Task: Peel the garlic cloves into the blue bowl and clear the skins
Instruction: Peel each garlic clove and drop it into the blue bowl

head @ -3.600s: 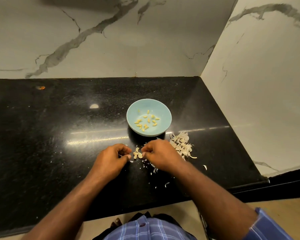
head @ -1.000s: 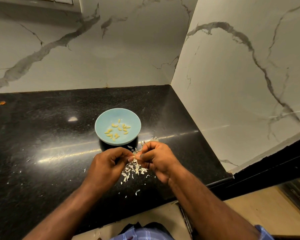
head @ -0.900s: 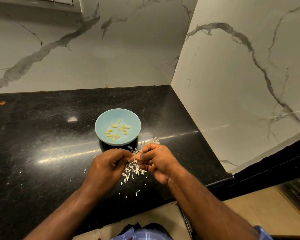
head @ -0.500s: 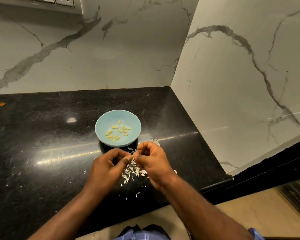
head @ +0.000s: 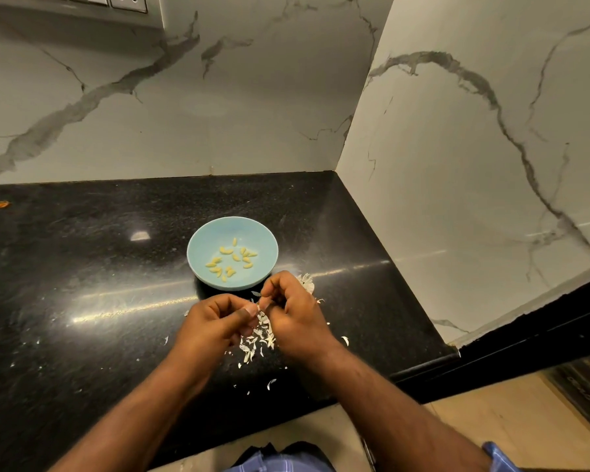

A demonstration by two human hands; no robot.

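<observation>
Garlic clove (head: 259, 305) sat pinched between my left hand (head: 215, 327) and right hand (head: 295, 313), both grips curled tight, just before the blue bowl (head: 201, 248), desk (head: 65, 267) wide open leftward.

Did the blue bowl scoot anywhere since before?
No. The blue bowl sits just as far from the wall corner as before; only the camera view shifted.

hands: off worktop, now raised over skins (head: 258, 338), pinching a small piece between fingertips | left hand (head: 215, 323) + right hand (head: 295, 313) closer together | skins: more flakes under hands than 3.6 s ago | view: panned right
</observation>
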